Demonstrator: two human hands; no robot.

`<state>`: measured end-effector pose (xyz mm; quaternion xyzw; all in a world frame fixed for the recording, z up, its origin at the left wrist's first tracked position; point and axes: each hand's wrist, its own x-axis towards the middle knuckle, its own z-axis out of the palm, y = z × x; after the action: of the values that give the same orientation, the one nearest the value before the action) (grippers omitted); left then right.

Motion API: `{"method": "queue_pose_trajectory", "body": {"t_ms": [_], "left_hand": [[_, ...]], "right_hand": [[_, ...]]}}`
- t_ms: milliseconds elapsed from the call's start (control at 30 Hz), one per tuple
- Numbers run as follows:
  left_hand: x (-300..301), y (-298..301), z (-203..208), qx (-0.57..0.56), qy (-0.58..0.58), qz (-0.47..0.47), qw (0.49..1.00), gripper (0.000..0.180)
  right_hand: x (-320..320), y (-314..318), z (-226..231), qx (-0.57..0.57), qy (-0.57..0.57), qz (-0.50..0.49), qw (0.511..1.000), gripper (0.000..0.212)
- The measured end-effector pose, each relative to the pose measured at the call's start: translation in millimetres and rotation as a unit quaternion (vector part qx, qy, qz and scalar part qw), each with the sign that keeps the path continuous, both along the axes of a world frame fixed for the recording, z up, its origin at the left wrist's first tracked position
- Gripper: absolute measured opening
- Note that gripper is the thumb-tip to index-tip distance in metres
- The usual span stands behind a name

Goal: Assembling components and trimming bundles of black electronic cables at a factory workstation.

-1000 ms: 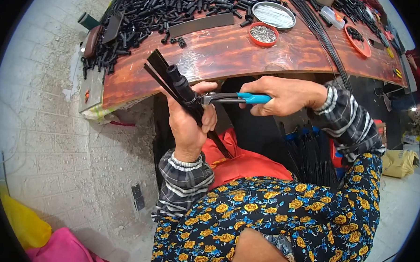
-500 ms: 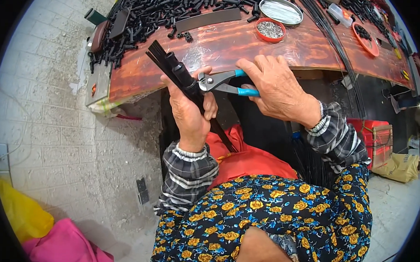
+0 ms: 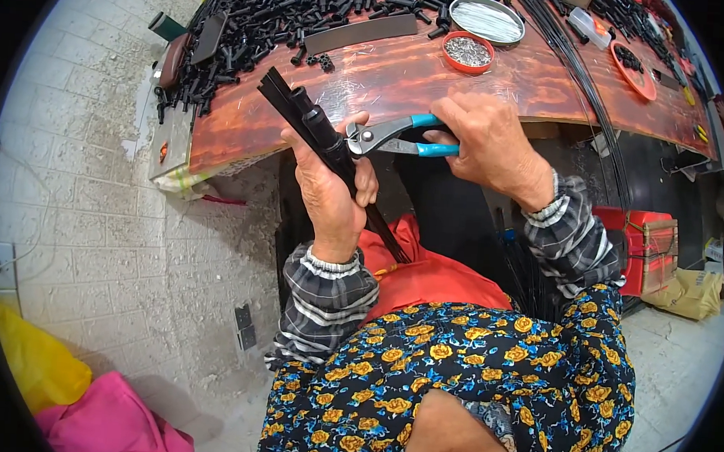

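My left hand (image 3: 331, 194) is closed around a bundle of thin black rods (image 3: 280, 93), which slants down over the red cloth (image 3: 437, 270) on my lap. A stepped black tubular fitting (image 3: 319, 127) lies along the bundle in the same grip. Wrapped round blue handles, my right hand (image 3: 495, 143) holds a pair of pliers (image 3: 394, 138) with a silver head. The jaws meet the side of the fitting, close to my left thumb; a small bit of wire seems to be at them, too fine to tell surely.
On the reddish wooden table (image 3: 385, 73) lie a heap of black tubular fittings (image 3: 307, 9), a dark flat strip (image 3: 361, 34), a red dish of small metal bits (image 3: 467, 65) and a round tray of pale thin strips (image 3: 497, 7). Long black rods (image 3: 575, 62) hang over the edge.
The plier handles have closed together somewhat, and my right hand has shifted slightly to the right. My left hand still holds the bundle and fitting, almost unmoved.
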<state>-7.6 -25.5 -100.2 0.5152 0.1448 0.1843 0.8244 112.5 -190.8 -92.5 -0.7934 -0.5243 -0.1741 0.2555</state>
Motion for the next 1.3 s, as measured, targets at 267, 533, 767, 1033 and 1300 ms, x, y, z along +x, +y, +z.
{"method": "queue_pose_trajectory", "body": {"t_ms": [267,533,767,1033,1300], "left_hand": [[3,3,-4,-0.011,-0.015,0.013,1.000,0.087],[11,9,-16,-0.040,-0.055,-0.014,0.998,0.086],[15,13,-12,-0.028,-0.044,0.009,0.999,0.082],[27,14,-20,-0.034,-0.038,0.001,0.999,0.080],[41,11,-18,-0.038,-0.005,-0.005,0.999,0.080]], "right_hand": [[-29,22,-43,0.105,0.325,0.053,0.939,0.025],[56,-2,-7,0.068,0.262,-0.094,0.958,0.020],[141,-1,5,-0.047,0.224,-0.197,0.953,0.020],[164,17,-15,-0.124,0.111,-0.169,0.972,0.017],[161,17,-6,-0.148,0.138,-0.158,0.967,0.014]]}}
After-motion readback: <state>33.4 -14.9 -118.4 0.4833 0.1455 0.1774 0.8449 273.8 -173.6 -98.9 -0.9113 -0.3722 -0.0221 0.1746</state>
